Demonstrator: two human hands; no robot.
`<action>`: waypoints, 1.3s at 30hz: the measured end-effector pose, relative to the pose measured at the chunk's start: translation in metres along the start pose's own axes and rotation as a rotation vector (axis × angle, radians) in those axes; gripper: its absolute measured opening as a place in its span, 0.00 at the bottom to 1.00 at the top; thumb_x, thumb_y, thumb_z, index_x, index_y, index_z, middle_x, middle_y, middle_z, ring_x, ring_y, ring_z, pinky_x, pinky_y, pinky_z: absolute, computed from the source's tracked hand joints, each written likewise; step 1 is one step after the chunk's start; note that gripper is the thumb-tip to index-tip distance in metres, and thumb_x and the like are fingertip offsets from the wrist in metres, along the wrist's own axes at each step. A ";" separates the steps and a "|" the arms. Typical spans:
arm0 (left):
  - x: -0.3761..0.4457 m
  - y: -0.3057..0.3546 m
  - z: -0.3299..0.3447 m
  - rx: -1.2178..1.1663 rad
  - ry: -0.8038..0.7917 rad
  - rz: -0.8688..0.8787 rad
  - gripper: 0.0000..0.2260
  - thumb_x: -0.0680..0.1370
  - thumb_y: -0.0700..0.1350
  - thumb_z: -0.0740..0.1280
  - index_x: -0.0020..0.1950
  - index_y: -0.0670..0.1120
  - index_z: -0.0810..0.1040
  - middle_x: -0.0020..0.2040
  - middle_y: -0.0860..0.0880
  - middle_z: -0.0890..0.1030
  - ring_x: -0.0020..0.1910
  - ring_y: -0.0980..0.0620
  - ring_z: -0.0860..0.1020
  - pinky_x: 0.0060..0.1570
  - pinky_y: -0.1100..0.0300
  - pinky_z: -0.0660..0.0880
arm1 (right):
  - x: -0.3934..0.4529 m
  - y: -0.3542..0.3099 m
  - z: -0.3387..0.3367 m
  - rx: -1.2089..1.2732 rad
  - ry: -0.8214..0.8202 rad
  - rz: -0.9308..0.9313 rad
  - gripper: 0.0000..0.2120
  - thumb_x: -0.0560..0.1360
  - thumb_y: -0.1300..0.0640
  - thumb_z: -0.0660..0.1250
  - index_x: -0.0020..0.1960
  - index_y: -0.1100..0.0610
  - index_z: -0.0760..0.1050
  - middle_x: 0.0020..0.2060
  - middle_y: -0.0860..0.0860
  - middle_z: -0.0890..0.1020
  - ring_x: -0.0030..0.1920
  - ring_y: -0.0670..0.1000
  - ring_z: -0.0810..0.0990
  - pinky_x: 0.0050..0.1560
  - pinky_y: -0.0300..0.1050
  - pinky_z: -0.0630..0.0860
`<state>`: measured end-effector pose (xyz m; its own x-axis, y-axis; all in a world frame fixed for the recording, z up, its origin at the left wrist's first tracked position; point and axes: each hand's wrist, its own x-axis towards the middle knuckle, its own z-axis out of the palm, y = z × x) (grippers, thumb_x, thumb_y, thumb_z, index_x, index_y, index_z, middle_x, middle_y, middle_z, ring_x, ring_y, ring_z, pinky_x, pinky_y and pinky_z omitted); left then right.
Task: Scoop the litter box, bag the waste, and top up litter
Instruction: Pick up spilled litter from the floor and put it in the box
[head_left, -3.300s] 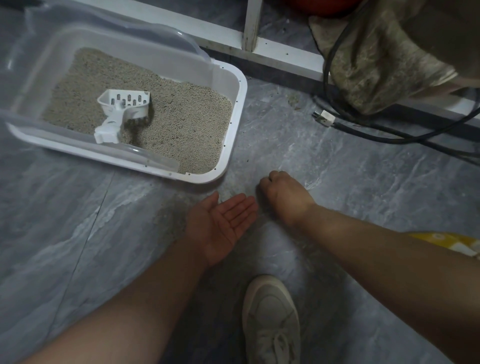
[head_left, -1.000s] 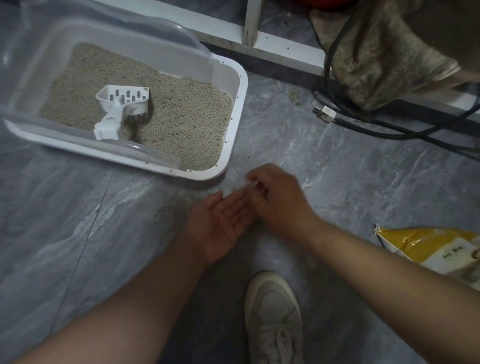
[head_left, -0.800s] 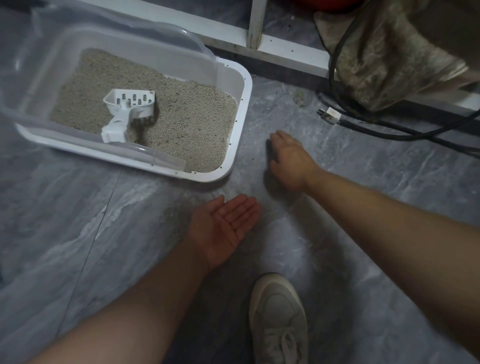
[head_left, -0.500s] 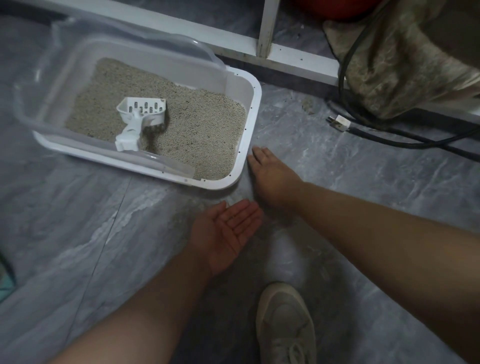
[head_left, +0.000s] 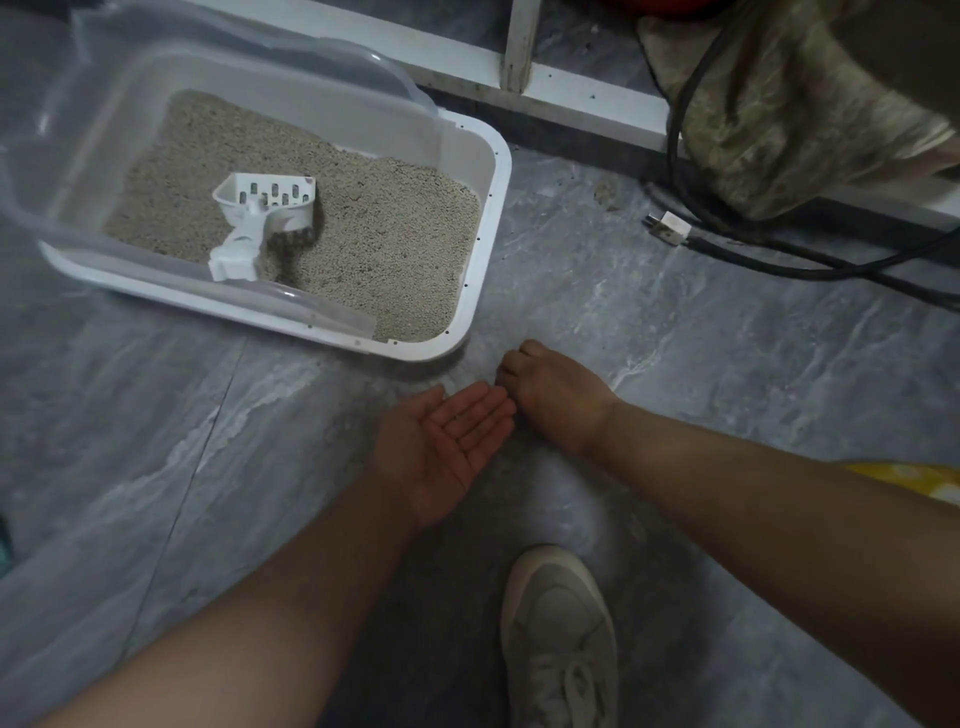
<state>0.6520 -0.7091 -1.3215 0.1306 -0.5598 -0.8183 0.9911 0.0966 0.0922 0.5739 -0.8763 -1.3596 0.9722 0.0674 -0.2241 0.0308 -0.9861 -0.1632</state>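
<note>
A white litter box (head_left: 488, 249) sits on the grey floor at upper left, filled with beige litter (head_left: 395, 244). A white slotted scoop (head_left: 260, 218) lies in the litter, handle toward me. Just below the box's near right corner, my left hand (head_left: 447, 447) lies palm up with fingers straight and a few dark specks on them. My right hand (head_left: 556, 400) is knuckles up beside those fingertips, its fingers curled down onto the floor. What is under them is hidden. A yellow litter bag (head_left: 924, 480) peeks in at the right edge behind my right forearm.
A clear plastic hood (head_left: 249, 47) rims the box's far and near sides. A white frame rail (head_left: 519, 78) runs along the back. A black cable with a white plug (head_left: 670, 228) and a mottled cloth (head_left: 800, 104) lie at upper right. My beige shoe (head_left: 558, 639) stands below my hands.
My right hand reached out flat on the floor toward the box corner, then drew back with fingers curling to my left fingertips. My left palm stayed in place, facing up.
</note>
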 end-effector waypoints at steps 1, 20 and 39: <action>0.000 0.001 0.000 0.006 0.001 0.004 0.18 0.82 0.46 0.58 0.60 0.33 0.77 0.57 0.34 0.82 0.51 0.37 0.84 0.53 0.42 0.80 | 0.002 0.001 -0.001 0.028 0.012 0.001 0.07 0.63 0.71 0.74 0.38 0.63 0.79 0.37 0.59 0.78 0.38 0.61 0.77 0.33 0.51 0.79; -0.005 0.002 0.013 0.068 -0.155 -0.065 0.20 0.82 0.49 0.57 0.55 0.36 0.84 0.55 0.39 0.84 0.49 0.43 0.85 0.50 0.51 0.81 | -0.046 -0.078 -0.072 0.605 0.399 0.179 0.06 0.74 0.62 0.72 0.51 0.58 0.83 0.46 0.52 0.83 0.47 0.47 0.78 0.49 0.37 0.72; -0.007 -0.014 0.000 0.038 -0.123 -0.067 0.21 0.82 0.48 0.56 0.62 0.34 0.79 0.62 0.37 0.81 0.60 0.40 0.81 0.62 0.48 0.73 | -0.051 -0.100 -0.049 0.444 0.099 0.022 0.15 0.73 0.62 0.68 0.59 0.62 0.81 0.58 0.58 0.81 0.61 0.58 0.78 0.63 0.50 0.73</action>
<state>0.6371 -0.7063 -1.3171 0.0639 -0.6612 -0.7475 0.9977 0.0255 0.0628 0.5321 -0.7882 -1.2847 0.9897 0.0107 -0.1426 -0.0719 -0.8248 -0.5608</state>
